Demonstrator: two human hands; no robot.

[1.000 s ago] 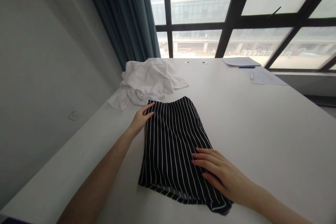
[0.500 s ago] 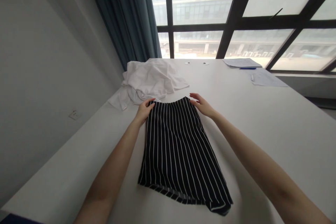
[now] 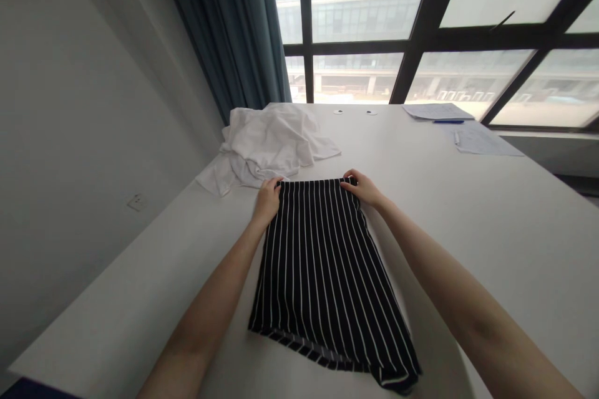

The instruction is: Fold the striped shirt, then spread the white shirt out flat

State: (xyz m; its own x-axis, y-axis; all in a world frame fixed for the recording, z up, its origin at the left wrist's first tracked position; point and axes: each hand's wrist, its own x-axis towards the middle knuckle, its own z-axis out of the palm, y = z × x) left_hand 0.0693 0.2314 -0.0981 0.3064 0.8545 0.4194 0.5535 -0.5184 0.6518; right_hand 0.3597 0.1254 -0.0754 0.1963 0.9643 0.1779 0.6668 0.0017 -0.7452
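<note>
A black skirt with thin white stripes [image 3: 322,268] lies spread on the white table, waistband at the far end and hem toward me. My left hand [image 3: 269,201] is closed on the left corner of the waistband. At the right corner, my right hand [image 3: 362,188] pinches the waistband between thumb and fingers. The top edge runs straight between both hands. Near me the hem is uneven, its lower right corner folded over, and a strip of the inside shows.
Crumpled white cloth [image 3: 276,143] lies just beyond my left hand. Papers [image 3: 437,111] with a blue pen [image 3: 448,121] rest at the far right of the white table [image 3: 468,218]. A wall borders the left; a blue curtain [image 3: 229,31] and windows stand behind.
My right hand has closed on the right waistband corner, where its fingers were apart before. The sagging waistband is now pulled straight.
</note>
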